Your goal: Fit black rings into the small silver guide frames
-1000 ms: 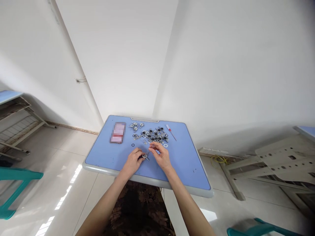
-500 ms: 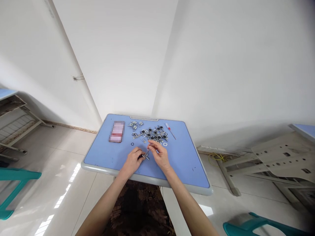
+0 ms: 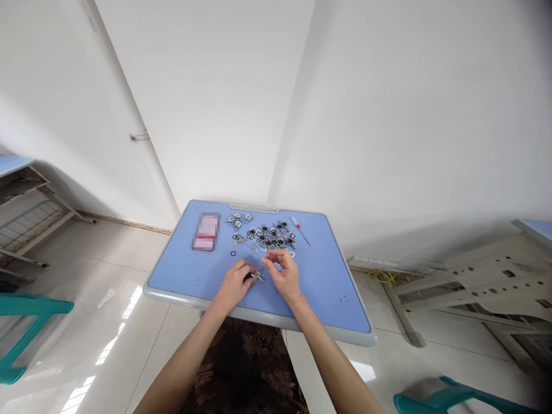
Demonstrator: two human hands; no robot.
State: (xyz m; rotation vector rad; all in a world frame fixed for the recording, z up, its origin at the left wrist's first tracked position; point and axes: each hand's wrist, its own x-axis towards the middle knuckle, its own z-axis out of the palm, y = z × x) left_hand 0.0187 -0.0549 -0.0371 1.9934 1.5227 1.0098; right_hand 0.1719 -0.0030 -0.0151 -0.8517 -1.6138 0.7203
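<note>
My left hand (image 3: 235, 283) is closed around a small silvery metal fitting (image 3: 257, 276), low over the front half of the blue table. A short prong of it sticks out past my fingertips. Just to the right, my right hand (image 3: 284, 275) pinches a thin, shiny rod-like piece (image 3: 263, 268) whose lower end meets the fitting. My fingers cover its upper end, so its exact kind is unclear. A black rubber ring (image 3: 233, 253) lies alone on the table beyond my left hand.
Behind my hands is a pile of metal fittings with black round caps (image 3: 274, 234). More silvery fittings (image 3: 237, 219) lie farther left, near a blurred pink packet (image 3: 206, 231). A red-and-clear-handled screwdriver (image 3: 301, 230) rests at right on the blue table (image 3: 181, 270).
My right hand has shifted slightly right, with the thin piece now more tilted and more of it showing. The left hand keeps its hold on the fitting.
</note>
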